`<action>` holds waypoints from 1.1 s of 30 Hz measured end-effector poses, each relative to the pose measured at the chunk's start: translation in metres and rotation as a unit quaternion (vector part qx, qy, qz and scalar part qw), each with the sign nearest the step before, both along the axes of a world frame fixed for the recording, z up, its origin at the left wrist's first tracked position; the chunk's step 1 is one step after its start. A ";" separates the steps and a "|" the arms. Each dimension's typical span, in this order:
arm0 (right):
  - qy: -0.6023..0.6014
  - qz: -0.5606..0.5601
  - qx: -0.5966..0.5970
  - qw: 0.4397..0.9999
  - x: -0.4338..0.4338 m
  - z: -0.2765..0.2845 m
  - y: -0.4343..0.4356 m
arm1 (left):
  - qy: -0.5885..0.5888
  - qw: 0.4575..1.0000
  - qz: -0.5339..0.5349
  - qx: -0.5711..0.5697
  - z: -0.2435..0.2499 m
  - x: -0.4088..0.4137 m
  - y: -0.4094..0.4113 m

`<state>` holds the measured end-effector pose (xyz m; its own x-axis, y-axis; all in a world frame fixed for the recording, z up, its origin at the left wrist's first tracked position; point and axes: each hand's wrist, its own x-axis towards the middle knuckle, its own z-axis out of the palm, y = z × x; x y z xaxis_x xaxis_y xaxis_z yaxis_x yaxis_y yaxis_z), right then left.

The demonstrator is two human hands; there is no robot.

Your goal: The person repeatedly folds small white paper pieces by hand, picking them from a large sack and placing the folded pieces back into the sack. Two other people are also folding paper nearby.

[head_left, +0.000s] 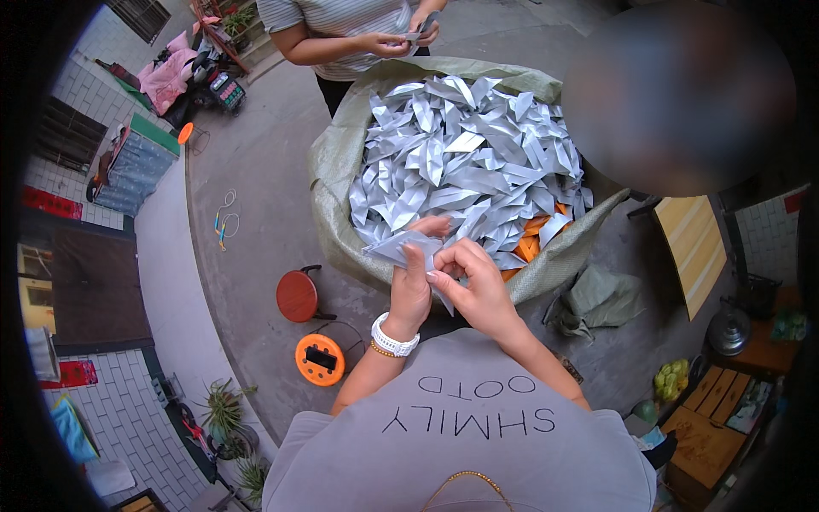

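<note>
A small stack of silver paper sheets (391,248) is held in my left hand (413,281), the thumb lying across it. My right hand (470,275) pinches the right edge of the paper between thumb and index finger, just beside the left thumb. Both hands are over the near rim of a large woven plastic sack (345,153). Heaped inside the sack are folded silver paper pieces (448,160), with some orange folded pieces (528,246) at its near right. How many sheets I hold cannot be made out.
Across the sack, a person (345,32) handles paper too; a blurred area covers the upper right. At left stand a red round stool (297,294) and an orange stool (313,377) bearing a phone (320,358). A crumpled sack (601,301) and a wooden table (688,249) are at right.
</note>
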<state>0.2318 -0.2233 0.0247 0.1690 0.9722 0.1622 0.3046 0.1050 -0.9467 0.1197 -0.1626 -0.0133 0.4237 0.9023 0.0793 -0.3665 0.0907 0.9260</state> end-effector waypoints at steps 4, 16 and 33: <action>0.134 0.013 -0.053 0.990 -0.002 -0.006 -0.003 | -0.025 0.999 0.003 -0.031 0.009 -0.001 -0.004; 0.355 -0.074 -0.046 0.931 0.009 -0.005 -0.004 | -0.043 0.988 0.034 -0.142 0.014 -0.004 -0.011; 0.472 -0.032 -0.089 0.876 0.017 -0.019 -0.002 | 0.047 0.996 -0.004 -0.080 0.009 -0.007 -0.013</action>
